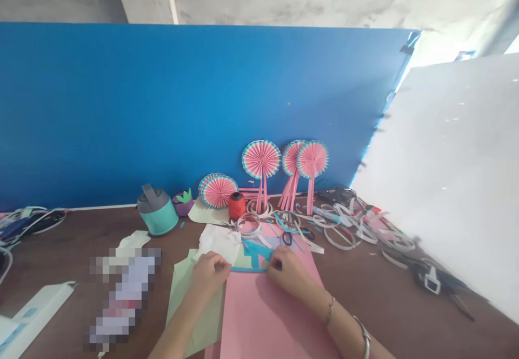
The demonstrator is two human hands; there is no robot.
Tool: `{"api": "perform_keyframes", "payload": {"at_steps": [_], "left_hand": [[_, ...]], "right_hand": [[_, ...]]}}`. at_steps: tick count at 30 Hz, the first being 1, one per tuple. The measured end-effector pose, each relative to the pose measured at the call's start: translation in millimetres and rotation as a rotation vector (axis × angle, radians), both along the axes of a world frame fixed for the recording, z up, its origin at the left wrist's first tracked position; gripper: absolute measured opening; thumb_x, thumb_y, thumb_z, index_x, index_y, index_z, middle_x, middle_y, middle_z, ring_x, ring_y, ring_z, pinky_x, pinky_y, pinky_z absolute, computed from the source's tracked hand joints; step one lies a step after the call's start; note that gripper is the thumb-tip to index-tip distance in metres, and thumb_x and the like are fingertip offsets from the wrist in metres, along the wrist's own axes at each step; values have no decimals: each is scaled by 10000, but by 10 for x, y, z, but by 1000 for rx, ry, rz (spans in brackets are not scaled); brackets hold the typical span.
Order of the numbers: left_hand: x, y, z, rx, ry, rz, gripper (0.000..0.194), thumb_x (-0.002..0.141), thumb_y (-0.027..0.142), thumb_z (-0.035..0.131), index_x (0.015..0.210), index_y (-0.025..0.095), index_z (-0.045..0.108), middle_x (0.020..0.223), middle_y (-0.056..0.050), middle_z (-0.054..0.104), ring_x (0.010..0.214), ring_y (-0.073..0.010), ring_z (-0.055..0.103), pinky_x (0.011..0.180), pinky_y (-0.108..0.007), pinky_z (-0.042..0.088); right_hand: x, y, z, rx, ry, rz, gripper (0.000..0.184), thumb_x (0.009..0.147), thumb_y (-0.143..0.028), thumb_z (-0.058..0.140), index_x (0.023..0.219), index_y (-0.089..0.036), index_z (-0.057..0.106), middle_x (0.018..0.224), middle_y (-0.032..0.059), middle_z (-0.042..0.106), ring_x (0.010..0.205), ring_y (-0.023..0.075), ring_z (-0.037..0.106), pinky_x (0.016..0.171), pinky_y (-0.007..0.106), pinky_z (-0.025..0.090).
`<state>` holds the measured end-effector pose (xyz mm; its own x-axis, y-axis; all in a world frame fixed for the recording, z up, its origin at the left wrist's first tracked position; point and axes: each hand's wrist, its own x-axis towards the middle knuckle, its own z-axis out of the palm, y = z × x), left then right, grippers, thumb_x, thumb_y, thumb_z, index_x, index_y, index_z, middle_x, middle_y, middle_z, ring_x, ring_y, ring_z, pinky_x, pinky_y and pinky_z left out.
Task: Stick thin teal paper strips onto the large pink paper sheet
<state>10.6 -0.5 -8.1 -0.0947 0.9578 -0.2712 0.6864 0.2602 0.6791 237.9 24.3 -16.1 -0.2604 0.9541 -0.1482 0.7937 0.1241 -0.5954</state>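
Blue partition (pixel 182 105) stood behind brown table (pixel 389 316). Left hand (pixel 211 273) and right hand (pixel 286 270) pinched opposite ends of blue strip (pixel 248 270), fingers closed, strip lying across pink paper (pixel 267 316).

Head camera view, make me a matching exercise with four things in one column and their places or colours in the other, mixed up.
Column one
1. Blue strip
2. Small pot
3. Bangle
4. Lidded container

Column two
A. On the right forearm
B. Teal, with a grey top
C. Stretching between the left hand and the right hand
D. Purple, with a green leaf shape

Right pairs: 1-C, 2-D, 3-A, 4-B
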Motion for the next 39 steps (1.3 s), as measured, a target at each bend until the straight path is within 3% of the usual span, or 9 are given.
{"api": "perform_keyframes", "payload": {"at_steps": [17, 39], "left_hand": [[13, 4, -55, 4, 42, 7, 184, 758, 232, 506, 620, 137, 583, 784, -35, 588, 833, -151, 500, 741, -238, 315], [18, -8, -90, 13, 109, -7, 185, 777, 216, 483, 618, 138, 539, 793, -22, 581, 821, -134, 481, 754, -241, 305]], "right_hand": [[17, 55, -156, 44, 19, 2, 118, 658, -95, 469, 627, -94, 583, 759, 41, 552, 745, 79, 442, 699, 174, 304], [-7, 44, -177, 66, 21, -4, 109, 641, -68, 473, 616, -73, 578, 752, 47, 547, 701, 62, 412, 654, 171, 266]]}}
